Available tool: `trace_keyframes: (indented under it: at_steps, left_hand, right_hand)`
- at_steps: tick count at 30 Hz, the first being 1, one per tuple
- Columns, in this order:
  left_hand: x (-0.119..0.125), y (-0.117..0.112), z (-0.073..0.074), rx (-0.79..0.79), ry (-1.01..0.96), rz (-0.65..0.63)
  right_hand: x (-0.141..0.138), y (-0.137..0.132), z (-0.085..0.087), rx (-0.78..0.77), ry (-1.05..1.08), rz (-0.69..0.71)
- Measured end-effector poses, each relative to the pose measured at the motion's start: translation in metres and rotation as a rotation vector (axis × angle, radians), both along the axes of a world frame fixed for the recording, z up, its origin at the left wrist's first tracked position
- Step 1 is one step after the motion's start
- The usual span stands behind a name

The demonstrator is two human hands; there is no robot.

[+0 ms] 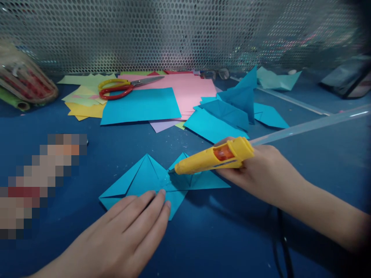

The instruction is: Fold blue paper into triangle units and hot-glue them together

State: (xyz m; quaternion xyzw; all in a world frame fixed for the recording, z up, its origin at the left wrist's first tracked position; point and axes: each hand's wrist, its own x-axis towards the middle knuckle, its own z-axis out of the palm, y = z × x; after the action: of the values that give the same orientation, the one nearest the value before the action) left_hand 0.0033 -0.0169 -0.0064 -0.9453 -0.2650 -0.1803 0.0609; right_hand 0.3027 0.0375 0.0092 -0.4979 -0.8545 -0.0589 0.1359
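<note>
Paper: laid long axis left to right, pressed by left hand, fingers together. Glue gun: gripped in right hand, nozzle aimed leftward, just beyond left hand

blue tabletop carries one folded blue paper up front, a pile of pink sheets and yellow papers behind, more folded blue pieces right of those, then a mint folded paper, clear stick, and far left a clear jar beside a green tube.
</note>
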Motion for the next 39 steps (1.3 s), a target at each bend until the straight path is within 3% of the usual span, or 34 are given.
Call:
trace_keyframes:
  at_steps: [5,9,17,21,26,29,33,36,39]
  left_hand:
    - [0.000,-0.001,0.000,-0.005,0.020,-0.008]
    - [-0.002,-0.003,-0.002,-0.009,0.006,0.000]
    - [0.000,-0.002,0.002,0.049,0.034,-0.005]
    - [-0.002,0.000,0.003,0.040,0.025,-0.006]
    - [-0.001,0.000,-0.001,0.019,0.009,-0.007]
    - [-0.002,-0.002,-0.003,0.005,-0.004,0.004]
    - [-0.006,-0.003,-0.001,-0.005,0.075,0.026]
    - [-0.006,0.000,0.000,0.042,0.067,-0.009]
    - [-0.005,0.001,0.000,0.056,0.025,-0.013]
  right_hand:
    - [0.001,0.000,0.000,-0.050,0.053,0.039]
    - [0.002,-0.002,-0.004,0.044,0.125,0.097]
    - [0.004,-0.001,-0.006,0.201,0.064,0.238]
    - [-0.002,0.001,-0.005,0.052,0.198,0.116]
    - [-0.010,0.004,-0.002,-0.159,0.559,-0.194]
    - [-0.007,0.004,-0.003,-0.255,0.701,-0.294]
    - [-0.001,0.004,-0.004,-0.182,0.468,-0.339]
    - [0.002,0.006,-0.004,-0.063,0.308,-0.248]
    - [0.000,0.006,-0.003,0.041,0.305,-0.150]
